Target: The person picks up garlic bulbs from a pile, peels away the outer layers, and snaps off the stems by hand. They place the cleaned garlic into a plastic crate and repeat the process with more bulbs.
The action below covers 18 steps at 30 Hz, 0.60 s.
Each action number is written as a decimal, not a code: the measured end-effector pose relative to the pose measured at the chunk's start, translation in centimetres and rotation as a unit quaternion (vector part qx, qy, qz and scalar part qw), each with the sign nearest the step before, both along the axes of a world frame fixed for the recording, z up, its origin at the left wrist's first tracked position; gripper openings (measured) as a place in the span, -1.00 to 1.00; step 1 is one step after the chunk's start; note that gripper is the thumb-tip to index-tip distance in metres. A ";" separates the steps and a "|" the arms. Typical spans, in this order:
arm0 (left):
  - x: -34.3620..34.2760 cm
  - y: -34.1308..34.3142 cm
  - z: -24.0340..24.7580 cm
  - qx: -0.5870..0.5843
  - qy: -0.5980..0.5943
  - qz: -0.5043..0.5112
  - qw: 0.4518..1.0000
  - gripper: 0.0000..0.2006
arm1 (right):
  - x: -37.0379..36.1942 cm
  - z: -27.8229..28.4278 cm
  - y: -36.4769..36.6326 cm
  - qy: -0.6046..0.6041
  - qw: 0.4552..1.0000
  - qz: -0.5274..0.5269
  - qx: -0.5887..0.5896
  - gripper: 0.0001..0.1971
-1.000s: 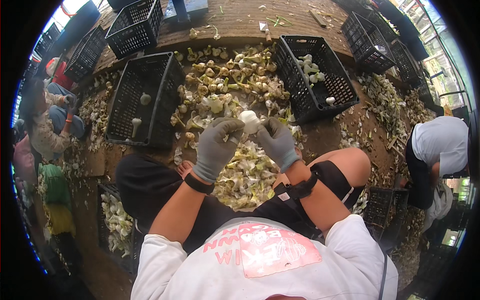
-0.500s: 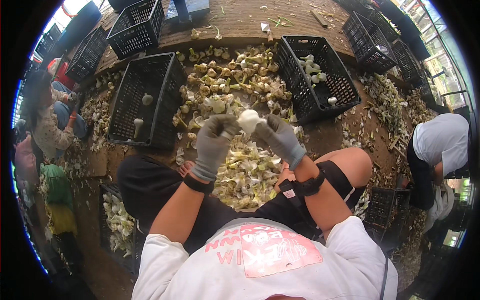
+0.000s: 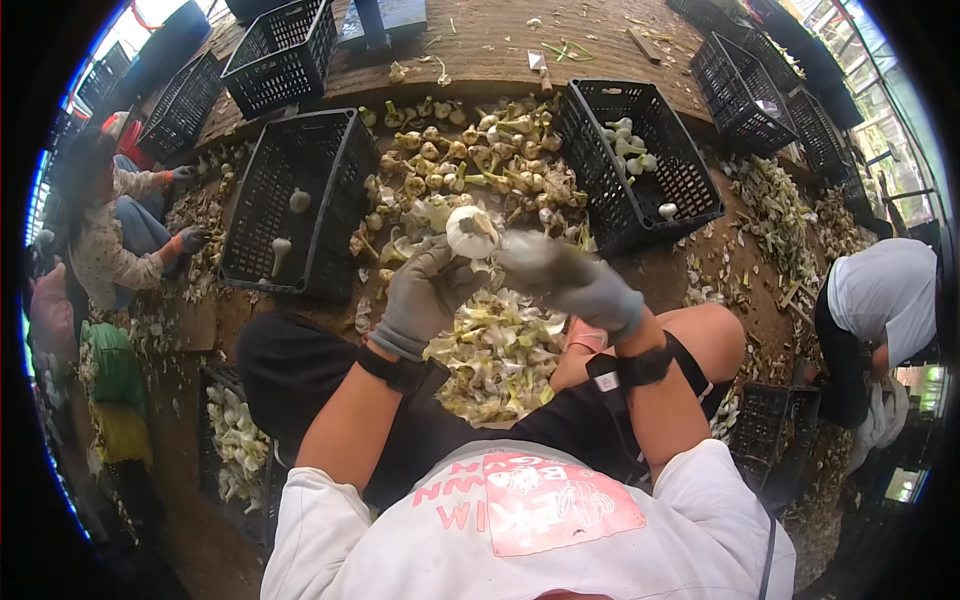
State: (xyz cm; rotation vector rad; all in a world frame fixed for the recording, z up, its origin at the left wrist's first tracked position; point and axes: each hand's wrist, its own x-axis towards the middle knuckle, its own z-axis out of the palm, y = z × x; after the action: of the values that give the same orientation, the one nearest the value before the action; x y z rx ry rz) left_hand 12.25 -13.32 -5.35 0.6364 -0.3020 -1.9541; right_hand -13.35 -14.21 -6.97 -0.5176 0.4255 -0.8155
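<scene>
My gloved left hand [image 3: 425, 298] grips a whitish garlic bulb [image 3: 470, 228] at its fingertips, with the root end showing. Just to the bulb's right is my gloved right hand [image 3: 592, 292]; motion smears its fingers, and a pale streak at their tips cannot be made out. Beyond both hands spreads a heap of brownish, unpeeled garlic bulbs [image 3: 480, 155]. Loose garlic skins [image 3: 492, 365] lie piled between my crossed legs.
A black crate [image 3: 340, 215] on the left holds a few white bulbs; another black crate [image 3: 665, 115] on the right holds several. Behind lies a wooden board [image 3: 480, 55] with a small blade tool [image 3: 540, 68]. Co-workers sit left [image 3: 125, 225] and right [image 3: 885, 300].
The bulb has shifted slightly left and turned in my left hand. My right hand has come away from it, moving right. The co-worker on the left has reached out both hands.
</scene>
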 end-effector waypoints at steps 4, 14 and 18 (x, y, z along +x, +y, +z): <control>0.0 -0.1 -1.1 0.022 -0.049 0.017 0.998 -0.84 | 3.7 1.8 0.9 0.669 0.631 0.141 -0.367 -0.48; -2.4 0.9 -2.1 -0.198 -0.329 -0.019 0.923 -0.83 | 4.2 2.0 0.6 0.573 0.664 -0.136 -0.461 -0.60; -1.1 0.7 -3.3 -0.158 -0.331 -0.082 0.927 -0.75 | 4.1 2.2 0.9 0.365 0.854 -0.151 -0.338 -0.78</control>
State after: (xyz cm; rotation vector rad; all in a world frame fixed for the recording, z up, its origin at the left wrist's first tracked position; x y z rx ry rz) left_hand 11.12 -12.60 -8.70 1.0668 -1.0934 -1.7312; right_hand -9.20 -13.26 -4.81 -1.4719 0.9455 -1.0574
